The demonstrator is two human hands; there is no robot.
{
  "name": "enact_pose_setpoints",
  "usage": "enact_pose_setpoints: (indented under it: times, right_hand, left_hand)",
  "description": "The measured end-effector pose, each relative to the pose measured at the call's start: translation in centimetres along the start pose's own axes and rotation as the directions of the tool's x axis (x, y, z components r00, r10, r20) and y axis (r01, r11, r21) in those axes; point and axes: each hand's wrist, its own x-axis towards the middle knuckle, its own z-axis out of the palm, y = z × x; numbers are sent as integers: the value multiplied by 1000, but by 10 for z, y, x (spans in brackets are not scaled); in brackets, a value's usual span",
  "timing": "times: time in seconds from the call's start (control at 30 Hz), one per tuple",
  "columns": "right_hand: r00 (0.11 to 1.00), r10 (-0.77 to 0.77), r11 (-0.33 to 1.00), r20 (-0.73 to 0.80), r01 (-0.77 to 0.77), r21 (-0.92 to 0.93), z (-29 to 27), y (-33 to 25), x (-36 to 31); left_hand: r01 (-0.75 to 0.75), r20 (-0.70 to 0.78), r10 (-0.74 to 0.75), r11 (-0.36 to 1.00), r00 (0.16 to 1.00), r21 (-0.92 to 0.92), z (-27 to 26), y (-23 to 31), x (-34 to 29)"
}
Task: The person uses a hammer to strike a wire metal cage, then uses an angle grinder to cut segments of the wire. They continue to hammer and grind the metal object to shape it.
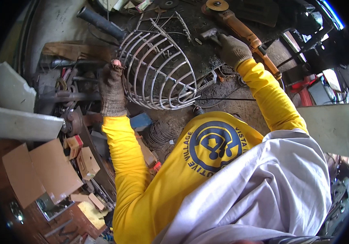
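A dome-shaped cage of bent metal rods (160,73) rests tilted on the dark workbench in front of me. My left hand (114,87), in a worn brown knit glove with one bare fingertip poking out, is closed on the cage's left edge. To the right of the cage, my gloved right hand (234,49) is wrapped round a hammer (210,34). Its metal head points left over the bench, apart from the cage's ribs. Most of the hammer's handle is hidden by the glove.
An orange angle grinder (241,30) lies just beyond my right hand. A dark pipe (101,22) slants behind the cage at the left. Coiled wire (160,134) sits below the cage, near my left forearm. Opened cardboard (42,173) and small boxes (87,162) crowd the lower left.
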Motion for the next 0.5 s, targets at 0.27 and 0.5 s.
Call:
enact_pose_setpoints:
  times: [0.27,0.5]
  right_hand:
    - [979,61,996,-193,-73,-57,-47,-25,-39]
    - [945,327,942,-26,-323,88,-91,66,-87]
  left_hand:
    - [25,239,-25,1000,971,3,19,1,75]
    - [-23,271,66,987,960,-159,49,-20,100]
